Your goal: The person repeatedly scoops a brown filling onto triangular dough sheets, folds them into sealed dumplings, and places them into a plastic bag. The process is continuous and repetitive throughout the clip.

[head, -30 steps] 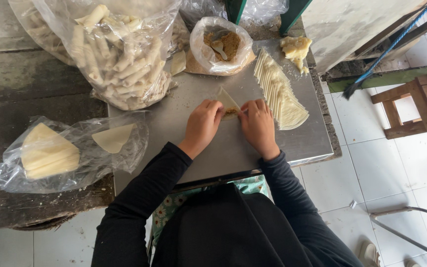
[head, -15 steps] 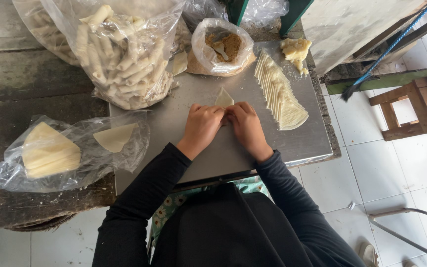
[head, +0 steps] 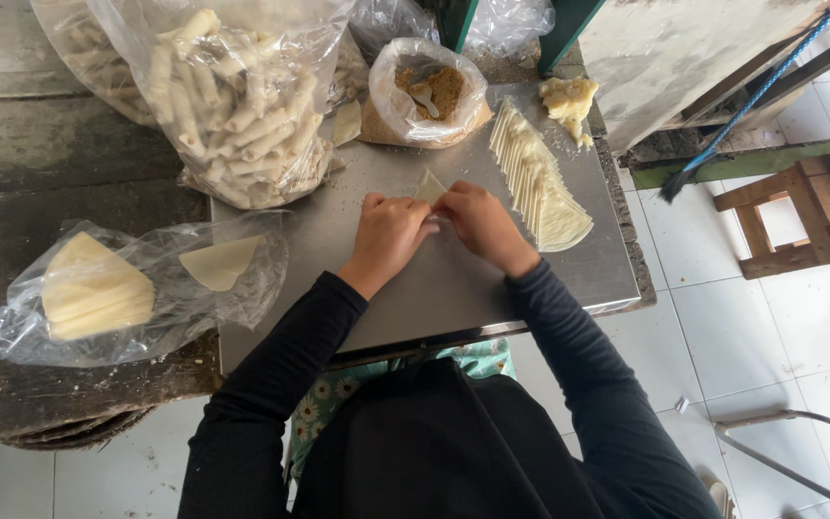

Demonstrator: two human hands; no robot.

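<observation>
Black sleeves run up from the bottom of the view to two bare hands that meet on a steel tray (head: 569, 279). The left hand (head: 388, 235) and the right hand (head: 477, 223) sit knuckle to knuckle, fingers curled in and pressed together on a pale dough wrapper (head: 430, 186); only its pointed tip shows above the fingertips, and the rest is hidden under the hands. The wrapper lies on the tray near its middle.

Just right of the right hand, a fanned row of flat wrappers (head: 538, 183) leans along the tray toward its far edge, ending near a lump of pale dough (head: 567, 98). Left of the tray, on the dark worn table (head: 60, 144), a clear bag (head: 132, 288) holds a stack of triangular wrappers and one loose sheet.

Beyond the hands, a small bag of brown crumbly filling (head: 429, 91) stands open with a spoon in it. At the far left, a large clear bag of finished rolls (head: 232, 106) rests partly on the tray. A wooden stool (head: 799, 216) stands on the white tiled floor at the right.
</observation>
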